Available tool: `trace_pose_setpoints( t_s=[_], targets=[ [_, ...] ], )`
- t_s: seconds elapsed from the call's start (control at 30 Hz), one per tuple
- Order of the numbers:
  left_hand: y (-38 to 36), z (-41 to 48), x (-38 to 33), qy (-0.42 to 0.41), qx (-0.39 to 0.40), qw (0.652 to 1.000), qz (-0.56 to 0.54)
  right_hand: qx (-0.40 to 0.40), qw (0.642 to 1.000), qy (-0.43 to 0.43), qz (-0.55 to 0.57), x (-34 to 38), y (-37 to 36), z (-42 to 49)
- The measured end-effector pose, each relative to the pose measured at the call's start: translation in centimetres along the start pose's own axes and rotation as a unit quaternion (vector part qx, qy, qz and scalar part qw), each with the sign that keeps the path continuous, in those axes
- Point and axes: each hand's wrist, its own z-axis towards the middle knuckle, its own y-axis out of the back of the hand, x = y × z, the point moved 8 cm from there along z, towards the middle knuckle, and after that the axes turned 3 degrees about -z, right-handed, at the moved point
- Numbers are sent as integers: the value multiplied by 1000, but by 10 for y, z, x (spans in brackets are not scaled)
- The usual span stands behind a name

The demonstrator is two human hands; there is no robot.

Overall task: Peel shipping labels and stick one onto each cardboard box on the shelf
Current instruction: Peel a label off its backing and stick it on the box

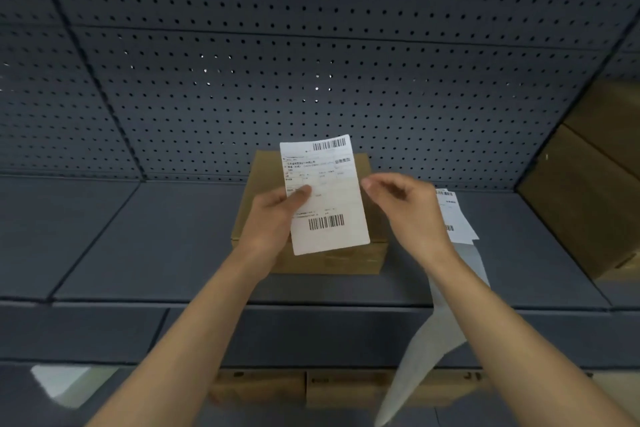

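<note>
Forearms rise from the lower edge. Left hand pinches a flat white shipping label over the matte cardboard box at centre; right hand hovers loosely curled, holding nothing, beside its right edge. Smooth grey shelf stretches wide at left.

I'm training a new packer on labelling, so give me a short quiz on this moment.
1. True or false: the shipping label is already stuck on the cardboard box.
2. Which hand has a grip on the label: A) left, B) right?
3. Fill in: the spare labels lie on the shelf to the box's ___.
Key: 1 false, it is held up in front of the box; 2 A, the left hand; 3 right.
</note>
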Motion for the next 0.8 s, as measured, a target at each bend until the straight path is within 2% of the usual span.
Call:
trace_pose_setpoints(
  t_s=[0.07, 0.23, 0.43, 0.7, 0.8],
  targets=[
    [2, 2, -1, -2, 6, 1000, 14, 30, 998, -40, 24, -8, -10, 4],
    [5, 10, -5, -24, 32, 997, 62, 54, 994, -79, 47, -13, -23, 7],
    [10, 22, -6, -29, 57, 990, 122, 29, 994, -88, 50, -15, -24, 17],
    [15, 40, -5, 2, 61, 994, 88, 20, 995, -77, 52, -14, -30, 31],
    [25, 46, -8, -18, 44, 993, 104, 9, 995, -88, 39, -22, -27, 36]
  ],
)
